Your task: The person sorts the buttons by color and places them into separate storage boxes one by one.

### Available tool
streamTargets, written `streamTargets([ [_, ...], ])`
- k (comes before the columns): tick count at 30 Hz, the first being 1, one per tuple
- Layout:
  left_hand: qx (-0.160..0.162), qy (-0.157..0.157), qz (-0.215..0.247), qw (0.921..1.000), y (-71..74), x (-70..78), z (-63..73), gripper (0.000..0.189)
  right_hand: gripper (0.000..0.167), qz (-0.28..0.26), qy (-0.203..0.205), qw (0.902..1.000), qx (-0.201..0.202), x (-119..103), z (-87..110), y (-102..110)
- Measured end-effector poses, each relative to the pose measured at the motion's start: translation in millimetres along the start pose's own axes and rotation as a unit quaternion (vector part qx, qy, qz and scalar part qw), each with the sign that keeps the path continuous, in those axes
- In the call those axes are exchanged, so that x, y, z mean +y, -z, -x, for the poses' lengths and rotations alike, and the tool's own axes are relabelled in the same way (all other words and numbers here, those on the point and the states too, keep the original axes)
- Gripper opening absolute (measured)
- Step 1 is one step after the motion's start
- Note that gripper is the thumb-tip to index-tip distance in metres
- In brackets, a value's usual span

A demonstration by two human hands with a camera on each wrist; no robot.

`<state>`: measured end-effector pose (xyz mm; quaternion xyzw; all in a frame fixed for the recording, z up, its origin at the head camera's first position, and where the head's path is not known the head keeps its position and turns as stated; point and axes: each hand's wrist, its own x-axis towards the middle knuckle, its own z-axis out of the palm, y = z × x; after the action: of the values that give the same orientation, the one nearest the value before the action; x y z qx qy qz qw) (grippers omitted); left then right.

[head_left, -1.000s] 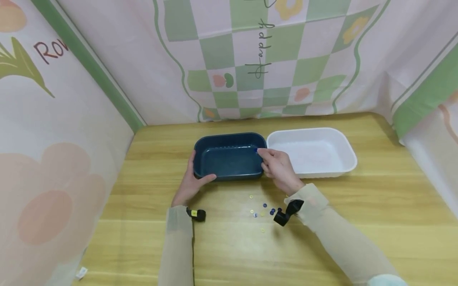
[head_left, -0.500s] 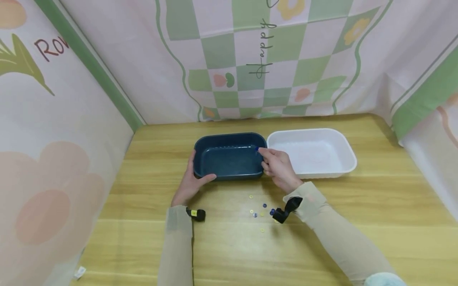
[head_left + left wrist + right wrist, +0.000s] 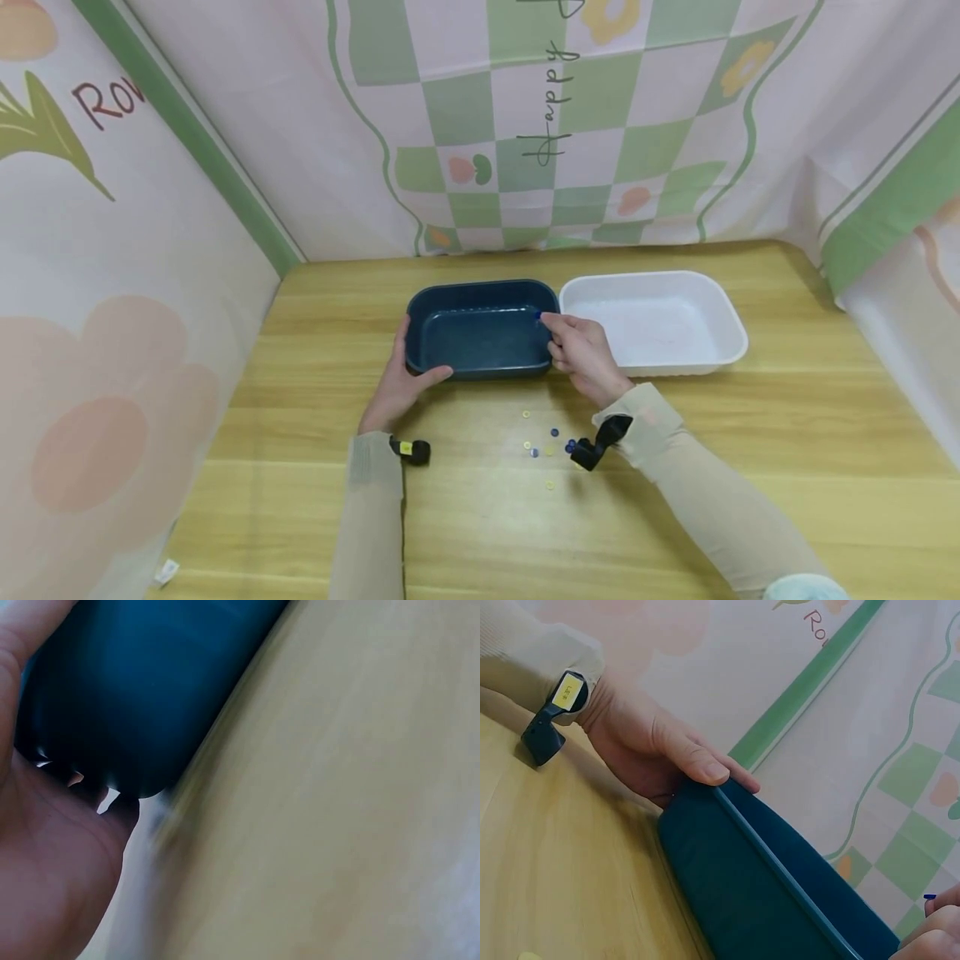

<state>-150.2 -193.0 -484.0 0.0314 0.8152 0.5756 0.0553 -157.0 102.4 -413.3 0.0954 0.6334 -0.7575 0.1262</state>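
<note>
My left hand (image 3: 401, 379) grips the left end of a dark teal plastic tub (image 3: 483, 372), thumb on its front rim and fingers round the side. In the left wrist view its palm lies beside the tub's end (image 3: 150, 690). Over the tub's right end, my right hand (image 3: 588, 354) pinches a small blue button (image 3: 538, 315) between thumb and fingertips. The right wrist view shows that button (image 3: 929, 896) held above the rim. On the table before the tub lie several loose blue buttons (image 3: 555, 432) and yellow ring-like buttons (image 3: 550, 485); the right wrist camera partly covers the group.
A white tub (image 3: 660, 362) stands against the teal one's right side. Both are on a wood-grain table (image 3: 300, 500). Printed curtains hang behind (image 3: 525, 192) and on the left (image 3: 150, 333) and right. A small white tag (image 3: 167, 572) lies at the table's left edge.
Almost nothing moves. The right wrist has shifted very slightly; both hands keep their holds, and the blue button stays over the teal tub's right end.
</note>
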Motion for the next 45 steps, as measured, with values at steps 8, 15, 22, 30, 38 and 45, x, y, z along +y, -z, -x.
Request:
streamTargets([
  [8, -0.002, -0.004, 0.004, 1.0, 0.5, -1.0, -0.6, 0.111, 0.027, 0.002, -0.004, 1.0, 0.003, 0.3, -0.2, -0.1],
  [15, -0.001, -0.004, 0.001, 1.0, 0.8, -2.4, 0.4, 0.111, 0.028, 0.005, -0.007, 1.0, 0.003, 1.3, 0.0, 0.1],
  [22, 0.0, -0.006, 0.0, 1.0, 0.4, -3.9, 0.3, 0.111, 0.028, 0.003, -0.006, 1.0, 0.003, 2.2, 0.3, 0.7],
  [30, 0.002, -0.003, -0.003, 1.0, 0.4, -2.8, 0.5, 0.111, 0.027, 0.007, -0.01, 0.9999, 0.008, 0.1, 1.6, 0.1],
  [38, 0.0, -0.006, 0.007, 1.0, 0.6, 0.3, 1.5, 0.112, 0.027, 0.007, -0.012, 0.9999, 0.008, 0.4, 1.9, 0.5],
  [45, -0.004, -0.005, 0.008, 0.9999, 0.8, 0.0, 2.3, 0.111, 0.043, -0.006, -0.004, 0.9999, -0.013, 2.2, 2.9, 2.0],
])
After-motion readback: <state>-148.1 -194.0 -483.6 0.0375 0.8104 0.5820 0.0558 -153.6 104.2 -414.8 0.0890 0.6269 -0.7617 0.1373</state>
